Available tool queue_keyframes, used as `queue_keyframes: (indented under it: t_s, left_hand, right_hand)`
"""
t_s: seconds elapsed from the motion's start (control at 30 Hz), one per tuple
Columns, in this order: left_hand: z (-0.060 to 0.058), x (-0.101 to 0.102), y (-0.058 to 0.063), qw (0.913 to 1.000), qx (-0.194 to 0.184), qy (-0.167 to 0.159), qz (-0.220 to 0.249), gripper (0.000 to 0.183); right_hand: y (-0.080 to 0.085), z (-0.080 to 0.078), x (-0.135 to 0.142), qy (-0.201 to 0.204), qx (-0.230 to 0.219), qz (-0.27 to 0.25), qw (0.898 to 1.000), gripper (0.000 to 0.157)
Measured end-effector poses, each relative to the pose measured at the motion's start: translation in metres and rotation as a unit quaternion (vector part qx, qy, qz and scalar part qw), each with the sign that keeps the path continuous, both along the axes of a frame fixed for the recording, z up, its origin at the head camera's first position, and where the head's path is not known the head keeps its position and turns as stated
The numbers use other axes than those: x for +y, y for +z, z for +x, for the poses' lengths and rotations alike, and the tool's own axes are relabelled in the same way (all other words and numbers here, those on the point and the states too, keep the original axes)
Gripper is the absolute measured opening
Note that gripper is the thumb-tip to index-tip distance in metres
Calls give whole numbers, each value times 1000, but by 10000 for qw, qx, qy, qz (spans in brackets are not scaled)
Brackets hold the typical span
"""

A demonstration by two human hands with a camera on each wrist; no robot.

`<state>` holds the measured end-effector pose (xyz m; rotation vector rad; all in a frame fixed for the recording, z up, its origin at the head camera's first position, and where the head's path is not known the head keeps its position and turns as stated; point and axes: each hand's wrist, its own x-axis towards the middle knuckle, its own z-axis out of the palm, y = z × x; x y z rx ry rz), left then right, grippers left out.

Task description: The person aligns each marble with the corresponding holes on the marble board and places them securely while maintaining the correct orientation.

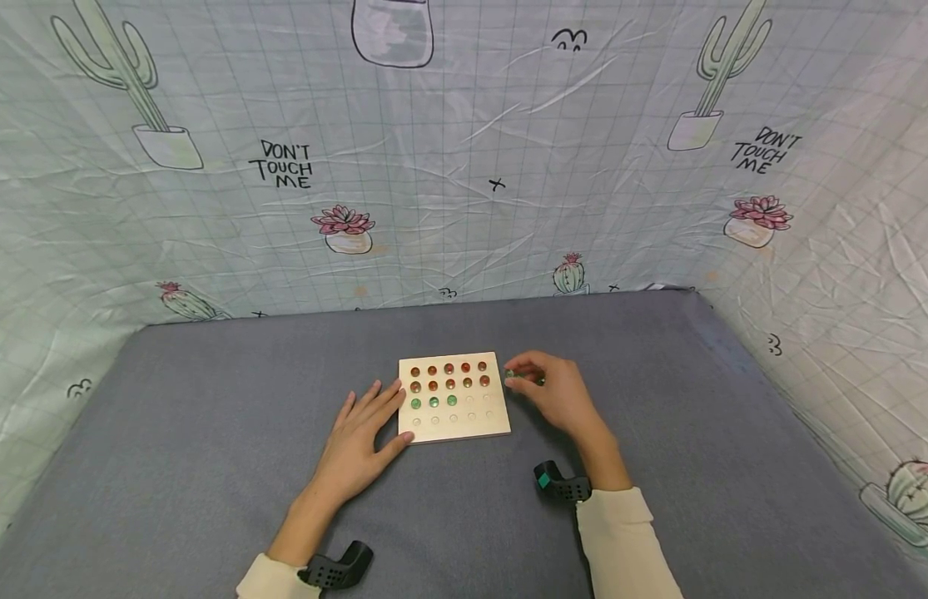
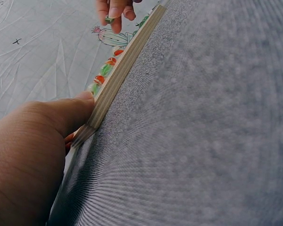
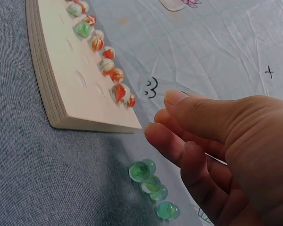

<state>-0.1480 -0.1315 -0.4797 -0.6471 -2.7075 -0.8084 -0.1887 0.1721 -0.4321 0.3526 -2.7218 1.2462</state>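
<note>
A pale wooden board [image 1: 464, 428] with rows of round dimples lies flat on the table. Orange-and-white marbles [image 1: 450, 383] fill its two far rows, and three green marbles [image 1: 434, 402] sit at the left of the row below. My left hand [image 1: 362, 445] rests beside the board, fingers extended, fingertips at its left edge and thumb at the near left corner. Just off the board's right edge, my right hand [image 1: 557, 395] pinches a green marble [image 2: 109, 20] between thumb and fingertips; the thumb hides it in the right wrist view. Several loose green marbles [image 3: 151, 183] lie below that hand.
A grey cloth [image 1: 209, 449] covers the table. Behind and at the sides hangs a light sheet [image 1: 434, 166] printed with cacti and lettering. Each wrist wears a black strap [image 1: 561, 482].
</note>
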Motion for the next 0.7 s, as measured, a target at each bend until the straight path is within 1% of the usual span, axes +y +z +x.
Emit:
queue_keyframes:
  t_s: [0.2,0.4,0.7]
  left_hand:
    - [0,1,0,10000,6,-4,13,65]
    - [0,1,-1,10000,-23,11,6,65]
    - [1,1,-2,10000,-20,35,-17,65]
  right_hand:
    - [-1,0,-4,127,-38,-127,9998,16]
    - [0,1,-9,227,26,-114,9997,17]
    - [-1,2,-16,590,5,-113,9982,15]
